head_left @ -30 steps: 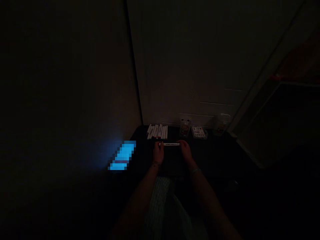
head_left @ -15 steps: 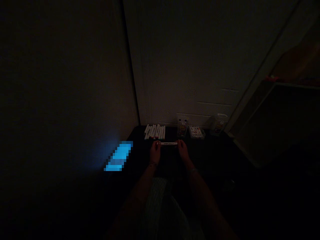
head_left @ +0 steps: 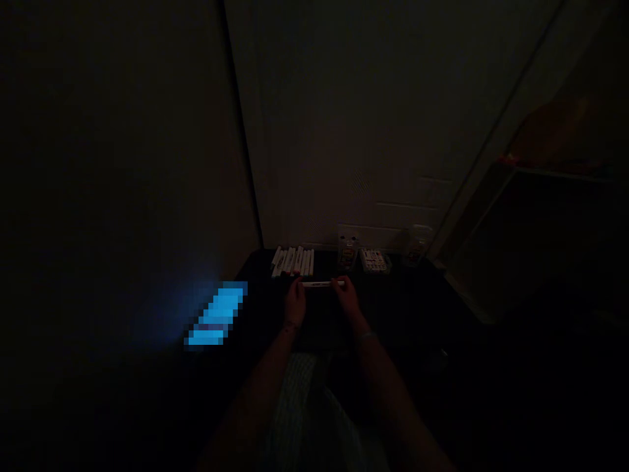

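Observation:
A white marker (head_left: pixel 317 284) is held level above the dark desk between my two hands. My left hand (head_left: pixel 295 303) pinches its left end. On the other end, the fingers of my right hand (head_left: pixel 346 295) are closed, a little in from the tip. Behind my left hand, a row of several white markers (head_left: pixel 293 261) lies side by side. Beyond my right hand sits a clear case of markers (head_left: pixel 375 260), packed tight, with a clear plastic package (head_left: pixel 348 254) standing to its left. The dimness hides the finer detail of my fingers.
Another clear container (head_left: pixel 417 245) stands at the back right of the dark desk (head_left: pixel 403 301), near the wall (head_left: pixel 319 131). A glowing blue screen, pixelated (head_left: pixel 219 314), is at the left edge. To the right is a dark shelf-like unit (head_left: pixel 511 172).
The whole view has shifted, so the things appear slightly further left. My right hand has slid inward along the marker, and more of its right end shows past my fingers.

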`<state>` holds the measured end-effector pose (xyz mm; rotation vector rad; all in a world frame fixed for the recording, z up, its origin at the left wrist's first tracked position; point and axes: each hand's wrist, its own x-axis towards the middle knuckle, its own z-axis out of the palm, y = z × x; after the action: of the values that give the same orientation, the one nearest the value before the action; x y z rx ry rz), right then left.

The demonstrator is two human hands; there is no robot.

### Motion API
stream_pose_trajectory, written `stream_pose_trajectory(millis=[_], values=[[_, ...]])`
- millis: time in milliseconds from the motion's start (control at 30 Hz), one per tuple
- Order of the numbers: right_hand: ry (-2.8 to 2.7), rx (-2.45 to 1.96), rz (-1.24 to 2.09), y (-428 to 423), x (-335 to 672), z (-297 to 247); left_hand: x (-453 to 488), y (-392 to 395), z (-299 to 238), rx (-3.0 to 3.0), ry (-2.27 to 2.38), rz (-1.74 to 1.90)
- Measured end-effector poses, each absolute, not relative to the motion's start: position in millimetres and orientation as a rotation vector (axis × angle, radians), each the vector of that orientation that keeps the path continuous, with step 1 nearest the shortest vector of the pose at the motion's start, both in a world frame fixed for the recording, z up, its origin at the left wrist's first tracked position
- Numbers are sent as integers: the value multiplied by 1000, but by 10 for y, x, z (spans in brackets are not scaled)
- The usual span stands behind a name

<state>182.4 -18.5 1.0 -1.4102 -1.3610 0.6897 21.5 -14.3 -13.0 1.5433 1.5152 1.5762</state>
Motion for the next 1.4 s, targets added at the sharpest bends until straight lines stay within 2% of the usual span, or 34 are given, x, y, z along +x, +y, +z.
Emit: stream_pose_trajectory(millis=[1400], values=[[-1503,-1590,497,-307,1835,65,302,-194,-91,1614,1676,1558]])
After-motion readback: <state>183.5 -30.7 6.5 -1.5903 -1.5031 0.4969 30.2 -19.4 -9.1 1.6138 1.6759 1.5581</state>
